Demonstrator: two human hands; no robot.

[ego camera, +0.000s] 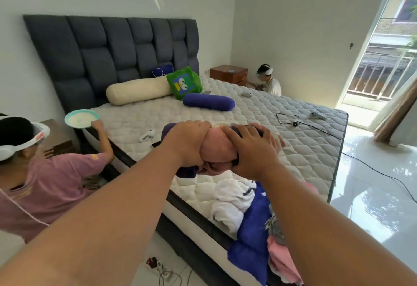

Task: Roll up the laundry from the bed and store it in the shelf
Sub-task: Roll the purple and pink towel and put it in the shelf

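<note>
The pink rolled garment (pixel 216 148), soft, light and prone to unrolling, sits above the bed (pixel 293 141), clamped at both ends by left hand (pixel 189 141) and right hand (pixel 250 148) fingers.

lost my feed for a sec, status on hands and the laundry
Left hand and right hand both shut on pink roll, held above the mattress. Unrolled pile waits at bed edge. Shelf not in view.

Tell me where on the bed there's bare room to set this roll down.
Bare mattress lies between the purple bolster and the black cable, and just right of the pink roll both hands hold. The near corner is crowded with the laundry pile.
</note>
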